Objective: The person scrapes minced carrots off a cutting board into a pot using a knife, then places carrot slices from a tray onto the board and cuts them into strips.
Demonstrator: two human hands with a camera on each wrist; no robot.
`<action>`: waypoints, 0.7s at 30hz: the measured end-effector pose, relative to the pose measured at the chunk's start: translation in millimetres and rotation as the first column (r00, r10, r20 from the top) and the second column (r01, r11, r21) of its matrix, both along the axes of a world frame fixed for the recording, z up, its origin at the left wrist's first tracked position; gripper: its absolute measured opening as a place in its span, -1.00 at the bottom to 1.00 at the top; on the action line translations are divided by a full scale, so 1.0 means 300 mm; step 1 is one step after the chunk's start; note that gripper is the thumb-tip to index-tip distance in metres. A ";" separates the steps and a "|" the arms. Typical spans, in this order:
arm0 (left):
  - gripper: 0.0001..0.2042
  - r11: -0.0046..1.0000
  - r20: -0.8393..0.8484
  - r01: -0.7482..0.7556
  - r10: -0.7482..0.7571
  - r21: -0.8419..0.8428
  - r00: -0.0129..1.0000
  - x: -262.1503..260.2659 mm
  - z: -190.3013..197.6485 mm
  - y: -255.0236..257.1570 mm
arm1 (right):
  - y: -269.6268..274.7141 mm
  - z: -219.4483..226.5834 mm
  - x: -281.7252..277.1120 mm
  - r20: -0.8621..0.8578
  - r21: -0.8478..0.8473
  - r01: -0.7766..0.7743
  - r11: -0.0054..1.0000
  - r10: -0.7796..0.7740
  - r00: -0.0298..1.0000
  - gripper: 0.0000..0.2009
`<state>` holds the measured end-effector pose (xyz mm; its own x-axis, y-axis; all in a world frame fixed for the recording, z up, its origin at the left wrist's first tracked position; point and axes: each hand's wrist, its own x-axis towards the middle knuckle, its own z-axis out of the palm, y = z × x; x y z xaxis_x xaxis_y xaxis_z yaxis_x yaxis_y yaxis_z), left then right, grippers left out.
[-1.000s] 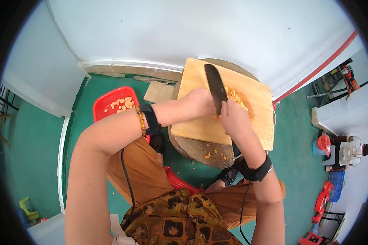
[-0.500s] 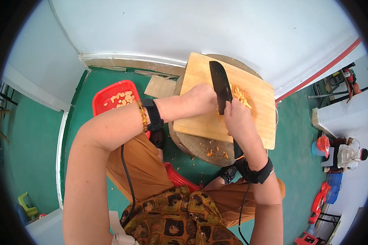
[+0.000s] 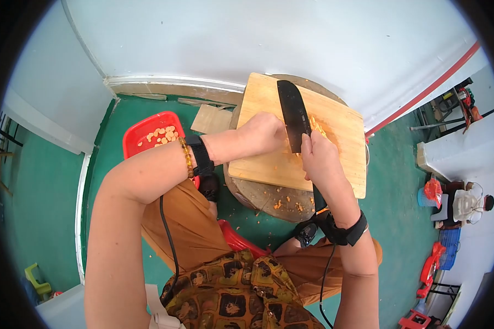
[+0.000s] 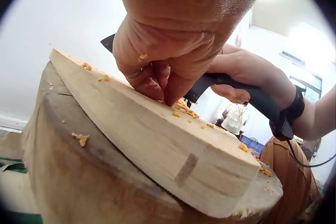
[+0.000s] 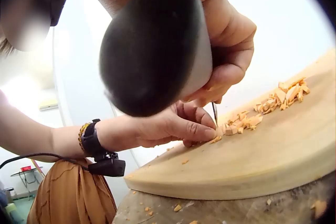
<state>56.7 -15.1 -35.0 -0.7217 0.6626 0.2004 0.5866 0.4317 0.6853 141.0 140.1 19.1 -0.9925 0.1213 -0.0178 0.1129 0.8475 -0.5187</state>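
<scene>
A black-bladed knife [image 3: 294,112] is gripped by my right hand [image 3: 320,156], its blade over the wooden board [image 3: 258,101]. Curled fingers of my left hand [image 3: 262,134] press down on the board just left of the blade; in the left wrist view the left hand [image 4: 168,40] has thumb and fingertips bunched together. The right wrist view shows the left fingertips against orange pieces [image 5: 239,124] beside the blade edge. More chopped orange pieces [image 3: 317,127] lie right of the blade. The right hand [image 5: 228,50] wraps the handle, whose black end [image 5: 152,50] fills much of that view.
The board rests on a round wooden block [image 3: 269,203] strewn with crumbs. A red basin [image 3: 142,131] holding round orange slices stands on the green floor at left. A white wall [image 3: 247,38] rises behind the block. Baskets and a red bag [image 3: 433,189] are at far right.
The view has shifted slightly. The knife stands a little more upright than a second ago and the right hand is slightly farther right; both hands keep their places at the board.
</scene>
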 end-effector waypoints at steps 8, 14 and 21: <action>-0.89 1.000 0.018 -0.001 0.000 0.009 1.000 0.001 0.000 -0.002 | -0.002 -0.026 -0.005 -0.013 0.013 -0.002 1.000 0.002 1.000 -0.72; -0.77 0.998 -0.042 0.021 -0.024 -0.057 0.999 0.002 0.033 -0.002 | 0.022 0.100 0.002 0.086 -0.230 0.144 0.962 -0.127 0.988 -0.79; -0.16 0.959 -0.149 0.197 -0.230 -0.205 0.962 0.001 0.077 0.023 | 0.151 0.117 0.082 -0.012 -0.710 0.102 0.697 -0.157 0.988 -0.70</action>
